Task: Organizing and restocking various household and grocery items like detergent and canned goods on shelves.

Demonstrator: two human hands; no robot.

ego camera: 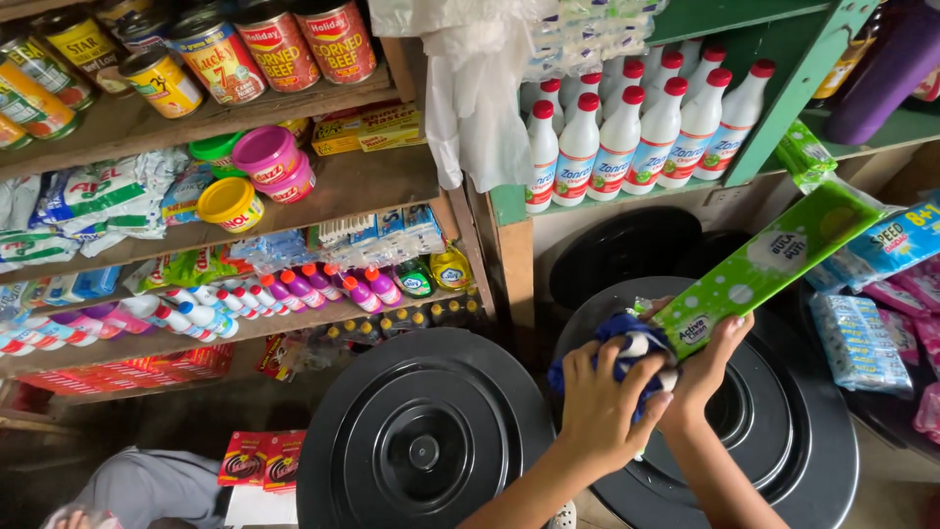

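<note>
From the head camera we see our left hand (599,407) bunched around a blue and white cloth (627,353), fingers folded over it and pressing it against the near end of a long green packet (769,263). Our right hand (707,364) is clamped on that same near end from below, thumb and fingers pinching the edge. The two hands sit close together, almost touching, above the right of two black round lids (783,431); the packet slants up and away to the right, its far end in the air near the hanging sachets (886,245).

We judge the main risk to be the packet slipping. Its wrapping looks glossy and smooth, it is held at one end only, and the long unsupported part could lever it out of the pinch. A hard rub with the cloth might also crease or bend the thin flat shape. The free end is near the sachets and could brush them loose.

The cloth looks soft, crumpled and fuzzy. The lids are hard matt plastic with raised rings; the left lid (423,453) lies just beside the right one. The far shelves (372,181) are rough bare wood on the left and green-painted on the right, carrying white bottles with red caps (617,137), shiny tins (279,44) and small bright tubs (264,157).
</note>
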